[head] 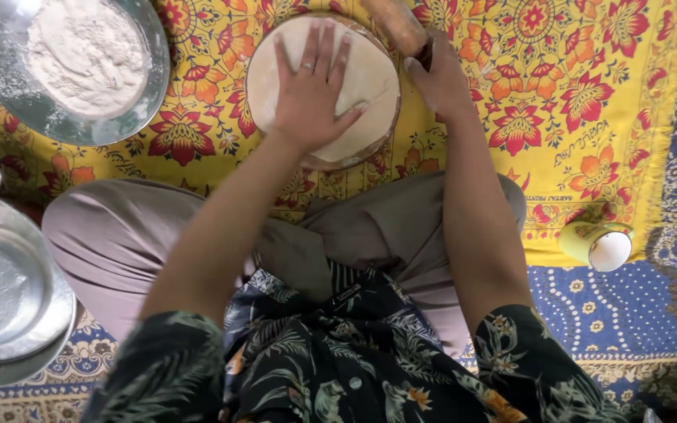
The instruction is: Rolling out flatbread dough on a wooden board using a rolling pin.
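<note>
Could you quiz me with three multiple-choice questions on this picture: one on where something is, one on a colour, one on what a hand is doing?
1. Where is the plate of flour?
A. top left of the view
B. beside the cup
C. on the person's lap

2. What is the main colour of the flowered cloth under the dough?
A. green
B. yellow
C. white

3. How is the left hand placed?
A. closed around the cup
B. lifted clear of everything
C. flat, fingers spread, on the dough

Answers:
1. A, the plate lies in the top-left corner, far from the cup at the right.
2. B, the cloth is yellow with red flowers.
3. C, the palm rests open on the round dough, while the right hand grips a rolling pin.
</note>
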